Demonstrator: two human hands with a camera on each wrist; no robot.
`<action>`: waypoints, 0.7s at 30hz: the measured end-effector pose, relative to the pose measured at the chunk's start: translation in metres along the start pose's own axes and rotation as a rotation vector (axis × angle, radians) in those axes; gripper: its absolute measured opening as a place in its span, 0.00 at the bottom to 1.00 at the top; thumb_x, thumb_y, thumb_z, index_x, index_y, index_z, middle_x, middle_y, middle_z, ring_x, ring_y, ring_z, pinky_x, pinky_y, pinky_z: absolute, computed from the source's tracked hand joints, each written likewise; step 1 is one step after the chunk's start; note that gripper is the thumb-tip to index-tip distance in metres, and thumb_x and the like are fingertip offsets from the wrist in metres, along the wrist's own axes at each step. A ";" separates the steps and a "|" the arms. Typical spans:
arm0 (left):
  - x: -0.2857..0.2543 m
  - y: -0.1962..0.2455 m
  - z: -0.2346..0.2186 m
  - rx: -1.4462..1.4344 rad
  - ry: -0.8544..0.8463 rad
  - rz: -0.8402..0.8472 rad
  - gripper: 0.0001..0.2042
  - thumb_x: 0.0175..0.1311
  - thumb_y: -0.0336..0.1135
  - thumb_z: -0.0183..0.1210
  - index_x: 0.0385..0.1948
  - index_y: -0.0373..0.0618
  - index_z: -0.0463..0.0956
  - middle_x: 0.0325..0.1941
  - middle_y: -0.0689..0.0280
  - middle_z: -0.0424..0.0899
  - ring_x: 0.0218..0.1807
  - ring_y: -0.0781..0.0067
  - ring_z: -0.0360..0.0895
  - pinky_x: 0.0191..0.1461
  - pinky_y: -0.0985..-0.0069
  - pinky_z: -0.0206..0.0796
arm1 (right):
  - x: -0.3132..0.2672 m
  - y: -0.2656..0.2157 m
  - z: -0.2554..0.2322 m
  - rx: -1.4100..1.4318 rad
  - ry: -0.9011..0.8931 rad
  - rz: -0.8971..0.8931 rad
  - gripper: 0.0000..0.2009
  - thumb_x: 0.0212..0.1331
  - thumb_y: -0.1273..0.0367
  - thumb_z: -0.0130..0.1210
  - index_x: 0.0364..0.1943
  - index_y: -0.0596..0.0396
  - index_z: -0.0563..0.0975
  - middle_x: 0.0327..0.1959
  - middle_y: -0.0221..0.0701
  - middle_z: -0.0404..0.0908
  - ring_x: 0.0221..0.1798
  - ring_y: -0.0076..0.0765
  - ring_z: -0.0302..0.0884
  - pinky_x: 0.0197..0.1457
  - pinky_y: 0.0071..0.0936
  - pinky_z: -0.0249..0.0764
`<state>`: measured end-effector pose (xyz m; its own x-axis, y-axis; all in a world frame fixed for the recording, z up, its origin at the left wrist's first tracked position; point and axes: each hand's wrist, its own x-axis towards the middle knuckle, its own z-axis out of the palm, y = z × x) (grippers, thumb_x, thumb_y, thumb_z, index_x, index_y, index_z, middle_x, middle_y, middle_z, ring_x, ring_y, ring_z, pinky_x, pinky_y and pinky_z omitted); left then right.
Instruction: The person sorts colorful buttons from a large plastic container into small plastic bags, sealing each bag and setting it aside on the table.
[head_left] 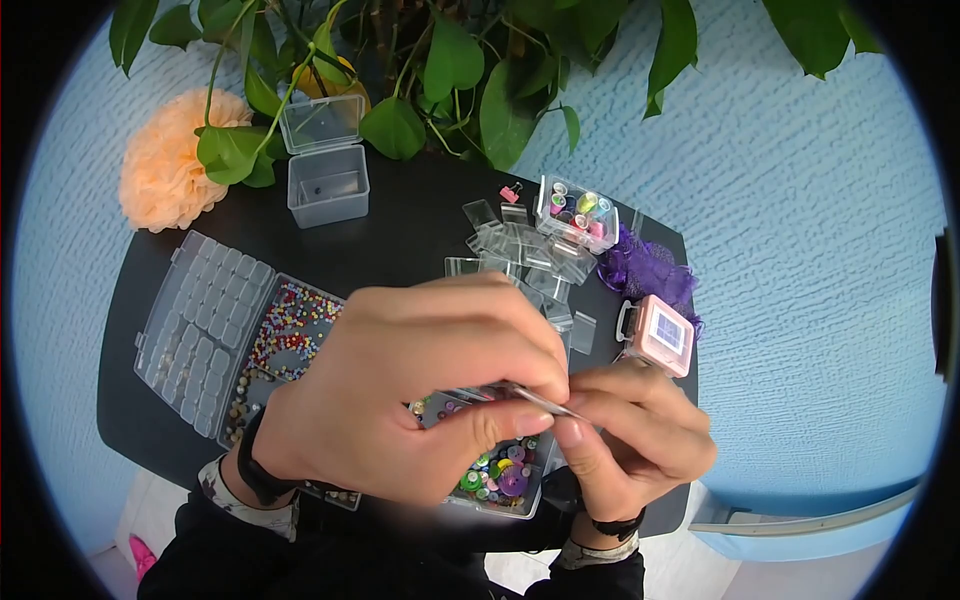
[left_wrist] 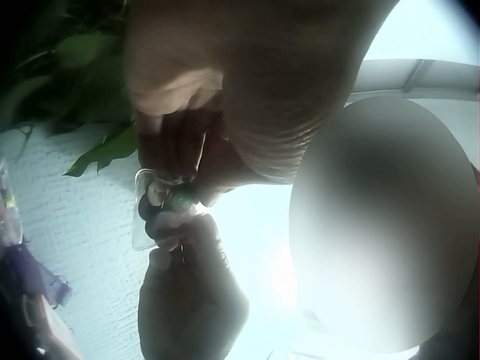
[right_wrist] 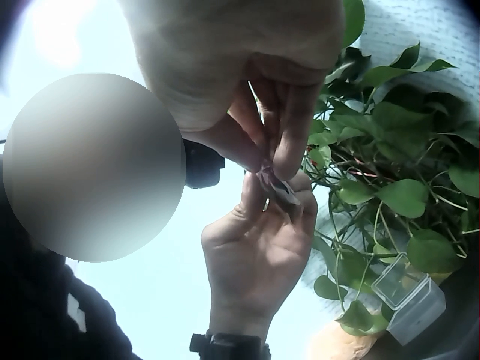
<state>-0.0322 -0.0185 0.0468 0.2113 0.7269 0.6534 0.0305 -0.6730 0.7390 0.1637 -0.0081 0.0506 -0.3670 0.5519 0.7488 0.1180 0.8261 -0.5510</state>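
Both hands pinch a small clear plastic bag (head_left: 541,402) over the table, its thin edge toward the head camera. My left hand (head_left: 430,375) holds one side between thumb and fingers. The opposite side is pinched by the thumb and fingers of my right hand (head_left: 635,430). In the left wrist view the bag (left_wrist: 140,229) shows rounded dark, pale and green pieces inside, partly hidden by fingers. Below the hands sits a compartment box of colourful buttons (head_left: 510,475), largely covered by my left hand.
An open bead organizer (head_left: 205,335) lies at the left. Behind it stands an open clear box (head_left: 328,185). More clear bags (head_left: 530,245) are heaped near a box of thread spools (head_left: 578,212), a purple mesh pouch (head_left: 650,268) and a pink case (head_left: 660,335). Plant leaves (head_left: 455,60) overhang the back.
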 end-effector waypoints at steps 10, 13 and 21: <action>0.000 0.000 -0.001 0.173 -0.058 0.043 0.07 0.42 0.21 0.69 0.23 0.40 0.82 0.30 0.65 0.83 0.35 0.65 0.78 0.33 0.74 0.70 | -0.004 -0.002 0.004 -0.141 0.016 -0.029 0.05 0.43 0.78 0.68 0.27 0.61 0.84 0.24 0.36 0.83 0.20 0.31 0.79 0.20 0.20 0.70; -0.004 0.003 0.005 0.236 -0.046 0.051 0.07 0.40 0.20 0.69 0.23 0.40 0.82 0.30 0.67 0.84 0.35 0.66 0.77 0.34 0.75 0.70 | -0.007 -0.003 0.003 -0.174 -0.031 -0.009 0.05 0.42 0.80 0.65 0.26 0.61 0.84 0.23 0.34 0.83 0.19 0.29 0.77 0.18 0.20 0.67; 0.002 -0.005 0.000 0.118 0.027 -0.031 0.05 0.48 0.23 0.70 0.26 0.36 0.84 0.30 0.60 0.86 0.36 0.65 0.80 0.39 0.73 0.71 | -0.003 0.007 0.009 -0.070 0.120 0.027 0.07 0.44 0.79 0.69 0.30 0.62 0.85 0.27 0.35 0.84 0.23 0.29 0.81 0.24 0.19 0.74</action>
<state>-0.0314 -0.0136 0.0446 0.1817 0.7500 0.6360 0.1520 -0.6604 0.7354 0.1575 -0.0052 0.0416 -0.2503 0.5800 0.7752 0.1923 0.8145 -0.5473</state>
